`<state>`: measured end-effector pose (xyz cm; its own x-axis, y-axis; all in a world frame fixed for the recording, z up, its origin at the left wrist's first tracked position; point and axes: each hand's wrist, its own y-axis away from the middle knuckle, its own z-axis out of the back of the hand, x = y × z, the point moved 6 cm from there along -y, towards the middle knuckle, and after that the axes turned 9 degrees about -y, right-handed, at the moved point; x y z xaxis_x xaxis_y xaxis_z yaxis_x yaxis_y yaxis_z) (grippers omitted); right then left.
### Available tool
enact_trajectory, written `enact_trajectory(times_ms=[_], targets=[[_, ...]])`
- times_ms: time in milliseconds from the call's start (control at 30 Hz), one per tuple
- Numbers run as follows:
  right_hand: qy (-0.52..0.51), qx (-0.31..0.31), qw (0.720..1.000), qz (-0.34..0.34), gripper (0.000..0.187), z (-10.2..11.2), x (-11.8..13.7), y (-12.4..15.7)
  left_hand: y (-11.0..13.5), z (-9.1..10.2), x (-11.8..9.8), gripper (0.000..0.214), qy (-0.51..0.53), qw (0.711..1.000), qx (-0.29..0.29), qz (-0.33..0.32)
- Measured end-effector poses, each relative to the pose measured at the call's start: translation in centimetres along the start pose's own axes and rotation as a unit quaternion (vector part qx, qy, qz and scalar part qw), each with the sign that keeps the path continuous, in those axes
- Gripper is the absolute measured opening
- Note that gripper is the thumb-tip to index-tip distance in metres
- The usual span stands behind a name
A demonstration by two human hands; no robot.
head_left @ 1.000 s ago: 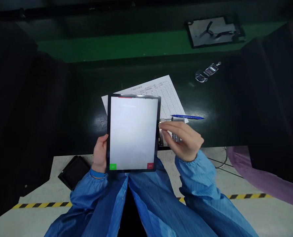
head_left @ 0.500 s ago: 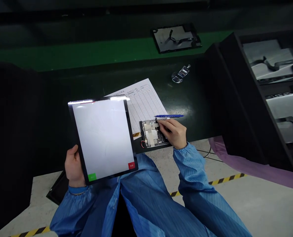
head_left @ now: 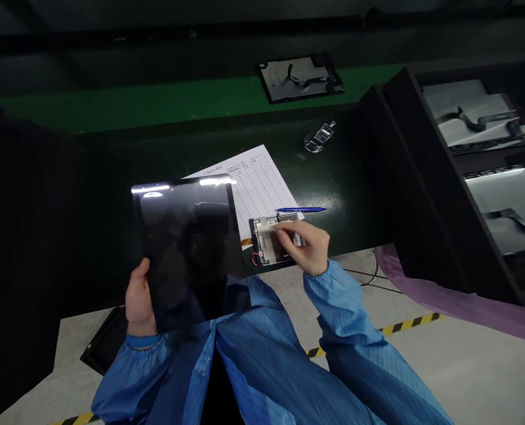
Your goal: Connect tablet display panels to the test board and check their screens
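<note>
My left hand [head_left: 140,301] is closed on the left edge of a tablet screen panel [head_left: 186,248], thumb at the rim, the other fingers hidden beneath it. The panel is dark and reflects light along its top edge. Beside it, a circuit board [head_left: 268,251] with pale tape strips lies at the bench's front edge. Over this board is my right hand [head_left: 309,245], thumb and forefinger pinched together at the tape. Whether anything sits between those fingertips is hidden. A red wire [head_left: 254,258] and an orange flex cable [head_left: 247,242] show at the board's left side.
A printed form [head_left: 257,183] lies under the panel and board, with a blue pen [head_left: 302,209] across its edge. Further back are a small shiny metal-and-clear object [head_left: 319,137] and another screen panel [head_left: 300,77]. A black rack [head_left: 461,183] with panels stands right.
The panel's display has gone from lit white with green and red corner boxes to dark. My right hand has shifted slightly left and down over the board.
</note>
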<state>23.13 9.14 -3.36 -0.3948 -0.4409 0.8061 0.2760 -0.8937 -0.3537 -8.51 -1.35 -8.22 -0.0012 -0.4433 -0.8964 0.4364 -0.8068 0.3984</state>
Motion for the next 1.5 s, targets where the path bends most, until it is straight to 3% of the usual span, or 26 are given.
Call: enact_trajectory(times_ms=[67,133,167,233,333,433,533,567,633,733,833,933,1000,1100,1200,1300,1367,1433,1500], targets=[[-0.155,0.084,0.983,-0.045,0.022,-2.6,2.0,0.0,0.6,-0.9,-0.4,0.028,0.047,0.997,-0.015,0.052],[-0.247,0.157,0.953,-0.080,0.025,-4.9,3.6,-0.3,1.1,-1.1,-1.3,0.027,0.081,0.994,-0.039,0.058],[-0.259,0.167,0.947,-0.086,0.026,-5.5,4.1,-0.6,1.1,-0.9,-2.1,0.028,0.075,0.996,-0.045,0.026],[-0.251,0.151,0.954,-0.063,0.023,-5.7,4.5,-1.8,1.0,-0.3,-4.7,0.020,-0.011,0.994,-0.029,-0.109],[-0.219,0.156,0.959,0.087,0.018,-5.5,5.2,-3.5,0.7,0.7,-7.5,0.010,-0.152,0.951,0.028,-0.268],[-0.109,0.161,0.950,0.246,0.027,-6.0,5.4,-4.0,0.2,1.0,-8.0,0.030,-0.301,0.875,0.102,-0.366],[0.027,0.178,0.930,0.320,0.032,-7.9,4.9,-3.6,-0.1,0.8,-6.3,0.045,-0.496,0.721,0.131,-0.466],[0.061,0.194,0.922,0.330,0.032,-8.7,4.7,-3.3,-0.3,0.9,-5.6,0.047,-0.533,0.684,0.123,-0.483],[0.114,0.226,0.910,0.328,0.034,-10.1,4.3,-2.8,-0.7,1.1,-4.4,0.049,-0.583,0.633,0.108,-0.498],[0.140,0.248,0.907,0.310,0.034,-10.8,4.3,-2.1,-0.7,1.5,-3.8,0.056,-0.614,0.598,0.095,-0.507],[0.093,0.224,0.932,0.269,0.029,-9.8,4.7,-1.8,-0.2,1.8,-4.3,0.064,-0.593,0.608,0.084,-0.521],[0.083,0.168,0.968,0.168,0.031,-8.5,4.2,-2.1,0.4,2.0,-5.1,0.067,-0.543,0.632,0.055,-0.550],[0.113,0.150,0.977,0.102,0.046,-8.3,3.4,-2.3,0.8,2.1,-5.6,0.068,-0.511,0.639,0.038,-0.573],[0.140,0.159,0.977,0.039,0.039,-8.7,2.4,-2.5,1.3,2.0,-5.9,0.067,-0.481,0.638,0.026,-0.600],[0.130,0.169,0.977,0.008,0.036,-9.0,2.1,-2.7,2.2,2.3,-6.2,0.066,-0.474,0.641,0.021,-0.604],[0.104,0.193,0.976,0.010,0.048,-9.4,2.5,-2.5,3.1,3.1,-6.5,0.063,-0.456,0.671,0.022,-0.585],[0.111,0.205,0.972,0.017,0.046,-9.6,2.6,-2.4,3.7,3.8,-6.8,0.061,-0.444,0.689,0.018,-0.572],[0.134,0.173,0.976,0.007,0.035,-9.5,2.5,-2.6,4.3,4.4,-7.2,0.059,-0.440,0.690,0.007,-0.575],[0.145,0.092,0.985,-0.024,0.032,-8.5,2.1,-3.1,4.8,5.0,-7.5,0.060,-0.446,0.683,-0.001,-0.579]])
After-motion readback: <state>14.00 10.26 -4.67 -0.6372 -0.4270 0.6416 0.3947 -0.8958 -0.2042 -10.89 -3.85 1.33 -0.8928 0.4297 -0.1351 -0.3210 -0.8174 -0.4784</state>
